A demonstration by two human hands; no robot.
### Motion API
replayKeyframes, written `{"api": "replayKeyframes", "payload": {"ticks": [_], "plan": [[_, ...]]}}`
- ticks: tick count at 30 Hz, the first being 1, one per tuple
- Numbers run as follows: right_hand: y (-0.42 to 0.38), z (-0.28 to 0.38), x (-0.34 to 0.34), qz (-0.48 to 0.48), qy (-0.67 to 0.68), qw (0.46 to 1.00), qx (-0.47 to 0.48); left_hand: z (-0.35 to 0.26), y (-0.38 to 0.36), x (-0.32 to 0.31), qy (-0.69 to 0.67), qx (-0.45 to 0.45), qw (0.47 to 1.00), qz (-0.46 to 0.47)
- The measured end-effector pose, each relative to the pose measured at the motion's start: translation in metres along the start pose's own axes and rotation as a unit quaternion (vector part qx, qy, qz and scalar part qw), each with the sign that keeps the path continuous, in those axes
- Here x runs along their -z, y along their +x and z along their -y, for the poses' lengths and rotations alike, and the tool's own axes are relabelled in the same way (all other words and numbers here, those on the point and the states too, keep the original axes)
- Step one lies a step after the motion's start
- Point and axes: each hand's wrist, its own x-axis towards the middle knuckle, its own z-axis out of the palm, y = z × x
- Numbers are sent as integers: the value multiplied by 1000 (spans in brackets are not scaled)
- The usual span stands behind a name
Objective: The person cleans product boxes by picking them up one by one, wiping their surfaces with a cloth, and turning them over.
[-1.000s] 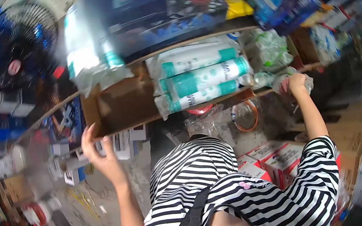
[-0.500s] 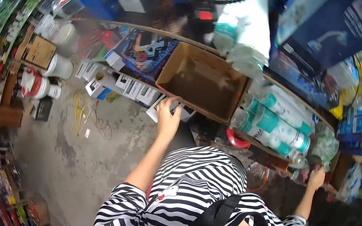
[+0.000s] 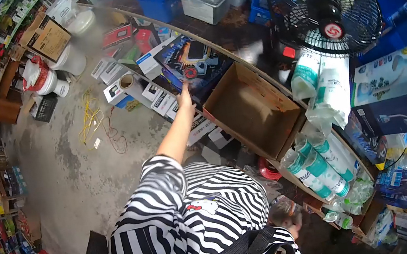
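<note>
My left hand (image 3: pixel 185 101) is at the near edge of a dark printed box (image 3: pixel 194 61), one digit lying over its top and the other fingers mostly hidden at the side. Right of it sits an open brown cardboard box (image 3: pixel 250 107) with nothing seen inside but its bare bottom. My right hand (image 3: pixel 294 225) is low beside my striped shirt, blurred and partly covered, so its fingers cannot be made out. Teal-and-white wrapped cups (image 3: pixel 321 172) lie in a compartment right of the brown box.
A black fan (image 3: pixel 325 6) stands at the upper right, near a tall illustrated box (image 3: pixel 392 88). Grey bins (image 3: pixel 203 3) are behind. White boxes (image 3: pixel 161 99) and a cardboard roll (image 3: pixel 126 81) lie left of the dark box. Yellow cord (image 3: pixel 89 118) lies on the floor.
My left hand has moved from the brown box's corner to the dark printed box. My right hand has left the cups' far end and come in toward my body. The view has shifted.
</note>
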Motion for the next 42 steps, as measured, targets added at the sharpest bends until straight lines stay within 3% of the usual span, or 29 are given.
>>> {"api": "replayKeyframes", "payload": {"ticks": [2, 4, 7, 9, 13, 15, 18, 22, 24, 25, 27, 28, 30, 34, 36, 37, 41, 42], "plan": [[-44, 19, -14, 16, 12, 1000, 5, 2, 41, 1, -9, 14, 1000, -1], [-76, 31, -35, 57, 35, 998, 11, -5, 46, 0, -45, -1, 998, 49], [-125, 52, -55, 122, 71, 990, 12, -15, 41, 0, -16, 35, 999, 32], [-161, 74, -40, 81, 121, 983, 116, -18, 51, 1, 36, 73, 997, 10], [-179, 83, -42, 95, 138, 971, 169, -16, 71, 7, 77, 103, 991, 48], [-202, 91, -32, 93, 162, 962, 197, -23, 66, 13, 84, 91, 980, 154], [-209, 87, -41, 109, 235, 926, 275, -28, 67, 15, 61, 65, 977, 193], [-209, 97, -29, 168, 279, 888, 326, -46, 38, 16, 71, 55, 979, 181], [-209, 116, -19, 210, 293, 877, 319, -28, 51, 19, 62, -3, 987, 148], [-207, 128, -13, 239, 297, 863, 331, -27, 48, 23, 57, 1, 979, 197], [-201, 150, -2, 310, 335, 817, 353, -27, 33, 29, 43, 2, 970, 238], [-194, 160, 1, 338, 327, 812, 346, -26, 25, 31, 56, 1, 980, 193], [-183, 180, 5, 388, 329, 786, 352, -31, -9, 41, 40, -7, 978, 207], [-209, 239, 53, 401, 283, 773, 401, -15, -66, 70, -26, 33, 984, 174], [-203, 258, 46, 446, 312, 761, 352, -4, -112, 85, -45, 17, 980, 191], [-206, 270, 47, 472, 344, 743, 327, 15, -120, 96, -63, 42, 984, 161], [-237, 310, 59, 555, 464, 634, 272, 54, -165, 148, -4, 60, 981, 185], [-235, 318, 43, 578, 468, 598, 299, 63, -166, 159, 38, 58, 983, 171]]}}
